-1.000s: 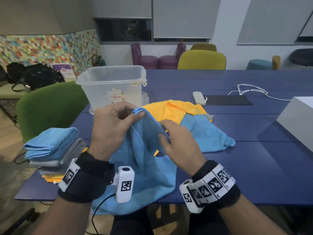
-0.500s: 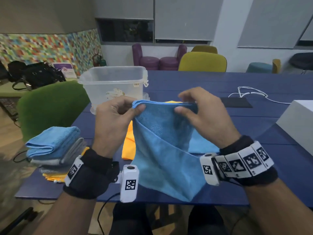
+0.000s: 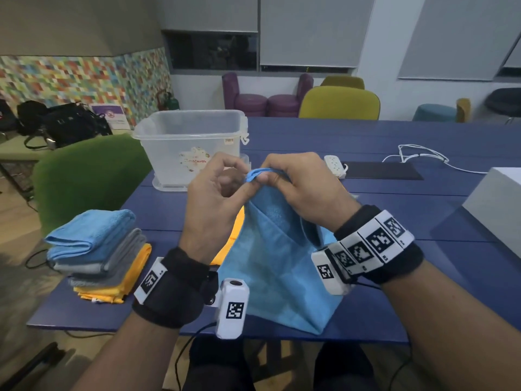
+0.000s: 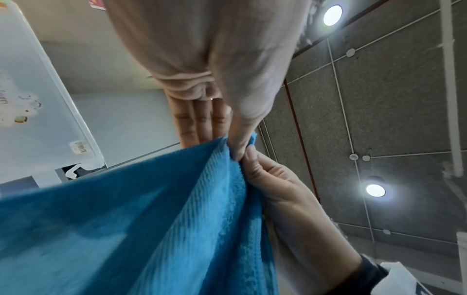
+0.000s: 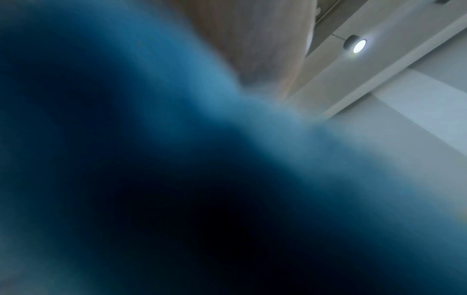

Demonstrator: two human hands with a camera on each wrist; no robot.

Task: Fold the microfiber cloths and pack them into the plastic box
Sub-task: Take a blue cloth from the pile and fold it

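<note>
A blue microfiber cloth (image 3: 279, 266) hangs in the air over the table's near edge, its top corners bunched together. My left hand (image 3: 225, 190) and right hand (image 3: 284, 179) meet at that bunched top and both pinch it. In the left wrist view my left thumb and fingers (image 4: 237, 147) pinch the blue cloth (image 4: 151, 219) beside the right hand (image 4: 267, 175). The right wrist view is filled by blurred blue cloth (image 5: 177, 159). The clear plastic box (image 3: 189, 142) stands open behind my hands. A yellow cloth (image 3: 232, 235) lies on the table under the hanging one.
A stack of folded cloths (image 3: 98, 255), blue on grey on yellow, sits at the table's near left corner. A white power strip (image 3: 334, 163), a dark mat (image 3: 380, 170) and a white cable (image 3: 423, 156) lie further back. A white box (image 3: 496, 204) stands at right. A green chair (image 3: 87, 176) is at left.
My right hand has moved left along the top edge and brought its corner to the left hand. The cloth, held spread half a second ago, now hangs folded in two.
</note>
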